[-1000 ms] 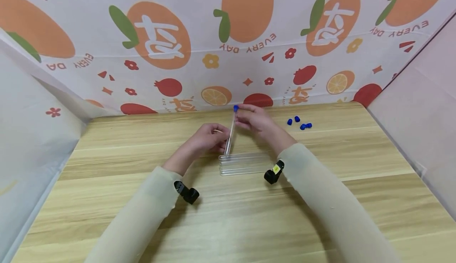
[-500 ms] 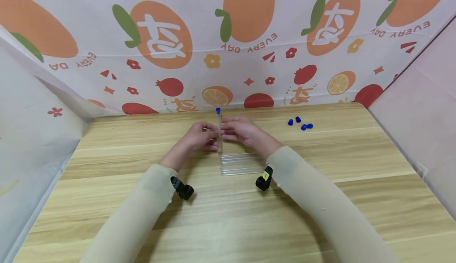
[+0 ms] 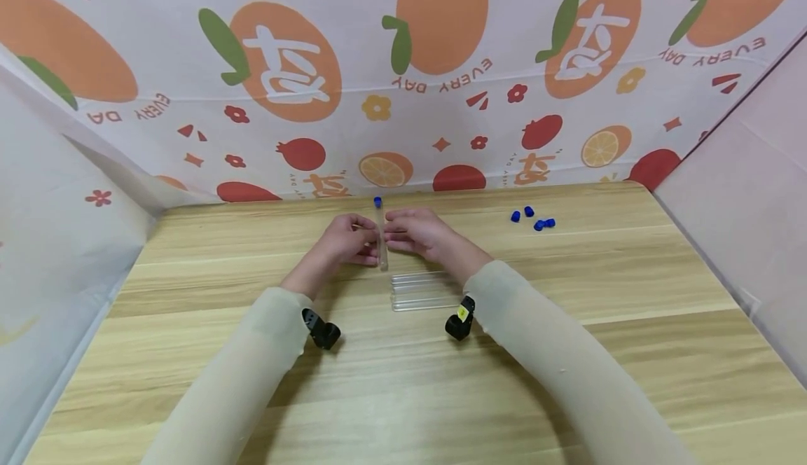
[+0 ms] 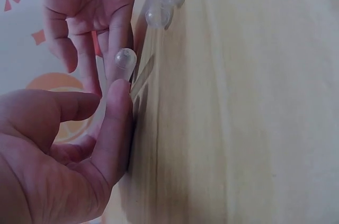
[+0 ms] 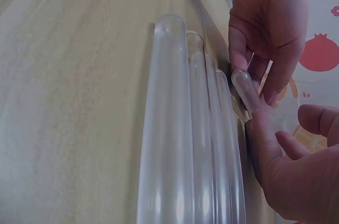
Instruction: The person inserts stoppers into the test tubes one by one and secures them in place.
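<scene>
A clear test tube (image 3: 381, 237) with a blue cap (image 3: 377, 202) stands nearly upright above the wooden table (image 3: 403, 381). My left hand (image 3: 368, 244) pinches its lower part from the left, and my right hand (image 3: 393, 236) pinches it from the right. In the left wrist view the tube's rounded bottom (image 4: 125, 60) shows just past my left index fingertip (image 4: 117, 108), with the right hand's fingers (image 4: 90, 17) beyond. The right wrist view shows the same rounded end (image 5: 242, 86) between both hands.
Several uncapped clear tubes (image 3: 424, 291) lie side by side just near of the hands, seen close up as tubes (image 5: 175, 144) in the right wrist view. Several loose blue caps (image 3: 531, 218) lie at the far right. Printed fabric walls (image 3: 403, 87) enclose the table.
The capped tube has shifted left and stands more upright. My right hand slid from the cap down to the tube's middle, and both hands drew closer together.
</scene>
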Motion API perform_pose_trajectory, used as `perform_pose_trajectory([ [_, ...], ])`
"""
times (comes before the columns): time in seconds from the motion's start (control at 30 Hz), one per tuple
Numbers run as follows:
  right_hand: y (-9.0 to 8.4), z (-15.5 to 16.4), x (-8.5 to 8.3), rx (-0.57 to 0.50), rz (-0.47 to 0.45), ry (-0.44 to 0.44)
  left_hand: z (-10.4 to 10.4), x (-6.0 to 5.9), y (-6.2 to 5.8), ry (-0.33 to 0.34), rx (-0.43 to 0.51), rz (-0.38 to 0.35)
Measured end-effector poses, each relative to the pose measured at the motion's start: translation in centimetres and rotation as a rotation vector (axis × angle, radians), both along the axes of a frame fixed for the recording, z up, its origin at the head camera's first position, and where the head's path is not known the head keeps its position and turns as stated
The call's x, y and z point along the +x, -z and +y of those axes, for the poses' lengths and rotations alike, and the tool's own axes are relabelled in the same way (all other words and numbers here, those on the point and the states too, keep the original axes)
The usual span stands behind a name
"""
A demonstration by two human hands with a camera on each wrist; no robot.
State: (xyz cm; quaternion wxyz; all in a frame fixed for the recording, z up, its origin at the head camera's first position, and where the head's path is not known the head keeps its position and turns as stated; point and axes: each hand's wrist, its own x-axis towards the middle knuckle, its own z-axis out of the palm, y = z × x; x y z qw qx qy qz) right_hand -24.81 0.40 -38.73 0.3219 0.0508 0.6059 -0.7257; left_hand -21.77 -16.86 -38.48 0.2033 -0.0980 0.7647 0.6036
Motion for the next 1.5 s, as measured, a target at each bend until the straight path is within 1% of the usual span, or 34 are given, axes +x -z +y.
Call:
perform_pose_trajectory([
  [0.13, -0.1, 0.0, 0.0, 0.009, 0.002, 0.009, -0.1, 0.1, -0.2, 0.002, -0.002, 0.006],
  [0.33, -0.3, 0.1, 0.1, 0.016, 0.003, 0.008, -0.5, -0.1, -0.1, -0.018, 0.0, 0.007],
  [0.5, -0.4, 0.5, 0.1, 0.017, 0.02, 0.001, -0.6, -0.2, 0.0, -0.016, -0.005, 0.005],
  [0.67, -0.6, 1.6, 0.1, 0.015, 0.045, 0.002, -0.8, 0.1, -0.2, 0.003, -0.038, 0.012],
  [0.77, -0.8, 3.0, 0.0, 0.025, 0.07, 0.006, -0.9, 0.5, -0.4, 0.034, -0.053, 0.052],
  [0.83, -1.1, 4.2, 0.0, 0.045, 0.1, 0.002, -0.8, 1.0, -0.6, 0.07, -0.076, 0.112],
  [0.93, -1.6, 6.6, 0.2, 0.085, 0.152, -0.008, -0.3, 2.2, -0.8, 0.137, -0.132, 0.24],
  [1.07, -2.0, 10.1, 0.5, 0.161, 0.245, -0.012, 1.0, 4.6, -1.4, 0.246, -0.245, 0.43],
  [1.13, -2.1, 11.8, 0.6, 0.216, 0.31, -0.01, 1.9, 5.9, -1.8, 0.311, -0.291, 0.517],
  [1.23, -1.8, 14.1, 0.7, 0.36, 0.436, -0.002, 3.4, 7.6, -2.1, 0.399, -0.346, 0.635],
  [1.3, -1.5, 15.4, 0.7, 0.487, 0.528, 0.019, 4.4, 8.6, -2.2, 0.443, -0.397, 0.701],
  [1.4, -1.0, 16.8, 0.8, 0.677, 0.632, 0.063, 5.7, 9.7, -2.1, 0.498, -0.511, 0.804],
  [1.5, -0.8, 17.5, 0.7, 0.815, 0.708, 0.091, 6.7, 10.4, -2.0, 0.532, -0.634, 0.899],
])
